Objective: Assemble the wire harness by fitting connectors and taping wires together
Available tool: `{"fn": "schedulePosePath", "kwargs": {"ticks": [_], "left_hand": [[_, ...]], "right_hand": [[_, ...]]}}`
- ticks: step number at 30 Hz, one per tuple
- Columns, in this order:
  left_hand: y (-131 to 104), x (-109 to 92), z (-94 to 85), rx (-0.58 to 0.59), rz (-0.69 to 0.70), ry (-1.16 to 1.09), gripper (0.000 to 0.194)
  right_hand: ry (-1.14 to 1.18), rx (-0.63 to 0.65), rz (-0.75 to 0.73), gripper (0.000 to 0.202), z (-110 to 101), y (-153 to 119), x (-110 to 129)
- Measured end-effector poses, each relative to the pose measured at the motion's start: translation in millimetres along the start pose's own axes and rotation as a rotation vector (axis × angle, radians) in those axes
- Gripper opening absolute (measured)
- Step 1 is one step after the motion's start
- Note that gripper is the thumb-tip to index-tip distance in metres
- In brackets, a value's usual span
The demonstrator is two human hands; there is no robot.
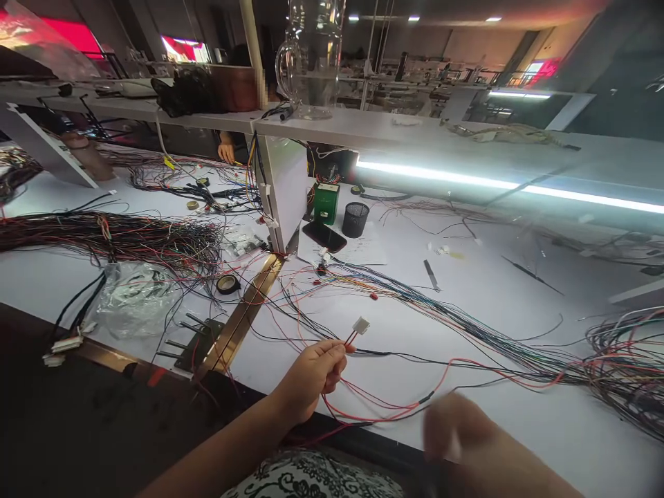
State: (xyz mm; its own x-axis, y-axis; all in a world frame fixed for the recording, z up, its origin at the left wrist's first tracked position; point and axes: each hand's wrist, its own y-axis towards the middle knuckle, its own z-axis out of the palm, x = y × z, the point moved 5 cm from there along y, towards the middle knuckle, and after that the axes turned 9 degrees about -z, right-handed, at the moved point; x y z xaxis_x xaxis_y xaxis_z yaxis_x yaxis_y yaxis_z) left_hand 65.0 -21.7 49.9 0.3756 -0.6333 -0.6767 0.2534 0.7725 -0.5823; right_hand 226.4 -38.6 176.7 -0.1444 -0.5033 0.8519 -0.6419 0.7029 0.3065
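Observation:
My left hand (320, 370) is closed in a pinch on red and dark wires just below a white plug connector (361, 324), which points up and away from me. From that hand, red and black wires (399, 408) loop across the white table to the right. Motion smears my right hand (459, 429) at the lower right, above the table's front edge, so its fingers cannot be made out. Beyond the connector, a long bundle of coloured wires (415, 299) runs diagonally toward the right edge. A small red piece (373, 296) lies beside that bundle.
Behind stand a green box (326, 203), a black mesh cup (355, 220) and a phone (324, 236). Tweezers (431, 275) lie right of centre. Leftward are a tape roll (227, 283), a pegged metal block (200, 342) and a wire bundle (129, 238). Another person's hand (226, 152) shows behind.

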Motion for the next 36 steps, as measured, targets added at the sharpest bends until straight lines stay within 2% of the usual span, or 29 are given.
{"fn": "schedulePosePath", "kwargs": {"ticks": [3,7,11,16,21,23,27,30,33,36], "left_hand": [[-1.3,-1.1,0.0,0.011,-0.019,-0.004,0.023],[-2.8,-3.6,4.4,0.042,-0.067,0.004,0.018],[-3.7,-4.3,12.2,0.083,-0.105,0.014,0.018],[-4.4,-2.9,13.8,0.097,-0.057,0.173,0.014],[-4.8,-2.0,10.9,0.079,0.057,0.318,0.026],[-5.5,-1.9,10.4,0.071,0.069,0.348,0.032],[-8.4,-3.4,14.3,0.140,0.051,0.482,0.038],[-8.6,-6.3,18.8,0.153,0.093,0.688,0.040],[-5.0,-11.3,23.3,0.093,0.163,0.778,0.034],[0.3,-18.3,21.5,0.016,0.172,0.516,0.016]], "right_hand": [[-0.042,-0.054,0.029,0.017,2.1,17.1,-28.5],[-0.075,-0.082,0.136,0.018,15.7,21.5,-85.5],[-0.039,-0.069,0.163,0.016,25.5,20.6,-110.4],[0.014,-0.091,0.216,0.018,29.0,22.9,-113.2],[-0.069,-0.067,0.231,0.022,29.6,19.5,-112.6],[-0.008,-0.030,0.239,0.025,27.6,15.3,-114.6],[0.325,0.044,0.282,0.068,17.8,7.5,-121.9],[0.479,0.061,0.234,0.081,8.3,12.0,-118.0],[0.409,0.065,0.125,0.079,4.7,21.7,-99.5],[0.152,0.017,0.071,0.069,7.1,22.7,-78.6]]}}
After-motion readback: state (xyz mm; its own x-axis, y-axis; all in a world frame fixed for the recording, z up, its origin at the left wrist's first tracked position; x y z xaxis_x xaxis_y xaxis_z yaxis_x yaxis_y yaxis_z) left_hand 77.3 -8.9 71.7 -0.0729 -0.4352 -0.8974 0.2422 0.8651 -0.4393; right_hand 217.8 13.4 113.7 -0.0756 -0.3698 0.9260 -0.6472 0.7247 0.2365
